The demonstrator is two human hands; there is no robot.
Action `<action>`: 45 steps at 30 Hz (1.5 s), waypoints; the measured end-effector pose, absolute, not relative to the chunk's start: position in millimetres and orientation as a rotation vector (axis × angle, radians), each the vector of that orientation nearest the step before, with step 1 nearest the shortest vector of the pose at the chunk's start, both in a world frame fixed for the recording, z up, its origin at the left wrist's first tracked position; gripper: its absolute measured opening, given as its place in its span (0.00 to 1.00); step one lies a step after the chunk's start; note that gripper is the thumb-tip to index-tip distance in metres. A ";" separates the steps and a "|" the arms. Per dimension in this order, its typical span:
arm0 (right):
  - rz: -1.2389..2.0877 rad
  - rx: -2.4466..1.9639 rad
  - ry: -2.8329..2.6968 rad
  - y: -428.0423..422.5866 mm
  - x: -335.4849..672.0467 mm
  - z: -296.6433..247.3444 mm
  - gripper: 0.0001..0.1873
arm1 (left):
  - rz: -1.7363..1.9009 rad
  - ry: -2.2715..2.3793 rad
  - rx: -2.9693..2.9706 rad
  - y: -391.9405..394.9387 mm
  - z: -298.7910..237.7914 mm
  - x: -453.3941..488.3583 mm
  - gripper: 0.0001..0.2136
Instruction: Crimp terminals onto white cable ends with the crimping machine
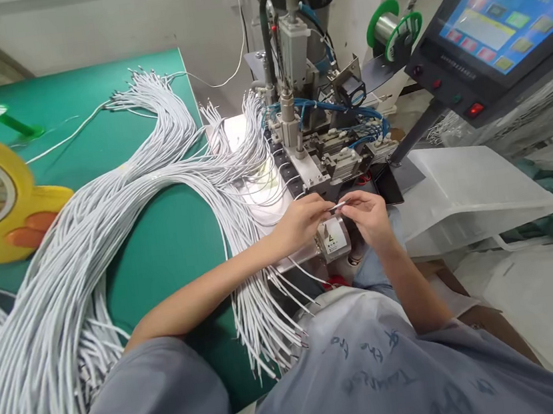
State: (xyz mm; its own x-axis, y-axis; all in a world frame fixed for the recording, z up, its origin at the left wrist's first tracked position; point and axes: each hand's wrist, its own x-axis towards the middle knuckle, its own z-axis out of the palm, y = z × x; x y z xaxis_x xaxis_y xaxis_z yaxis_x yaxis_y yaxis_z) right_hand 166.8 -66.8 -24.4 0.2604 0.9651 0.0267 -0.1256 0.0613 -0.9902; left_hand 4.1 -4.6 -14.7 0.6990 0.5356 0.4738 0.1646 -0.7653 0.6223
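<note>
Both hands meet in front of the metal machine point(308, 156), fingertips nearly touching. Between them is the end of a white cable point(339, 205), pinched from either side. My left hand point(304, 220) is closed on it with thumb and forefinger. Opposite, my right hand point(369, 217) pinches the cable's tip, whose details are too small to make out. Just below the fingers sits a round motor point(335, 237) with a white label. A large bundle of white cables point(136, 174) runs beside and under my left forearm, some with dark ends hanging over the table edge.
The green table point(154, 242) spans the left, with a yellow duck-shaped fan point(28, 197) and a green spool point(14, 121) on it. At upper right are a wire reel point(392, 28) and a touchscreen panel point(500, 18). A white plastic bin point(471, 190) stands at right.
</note>
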 end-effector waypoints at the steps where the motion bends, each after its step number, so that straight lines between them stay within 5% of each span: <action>1: 1.048 -1.169 -0.911 -66.5 164.1 -24.9 0.08 | 0.918 0.534 2.338 -4.2 -13.2 4.2 0.08; 14: 0.456 -1.442 -1.343 -75.3 153.9 -8.5 0.08 | 0.972 0.581 2.405 -7.4 -4.0 3.4 0.09; 32: 0.796 -1.316 -0.937 -67.4 136.6 -34.2 0.09 | 0.926 0.679 2.034 -12.2 -4.0 7.7 0.08; 41: 0.459 -1.448 -1.450 -67.8 152.9 -13.0 0.11 | 0.936 0.527 3.036 2.0 -11.4 1.1 0.15; 45: 0.578 -1.384 -1.368 -62.4 154.4 -17.7 0.13 | 0.926 0.679 2.827 -0.9 -14.6 2.2 0.12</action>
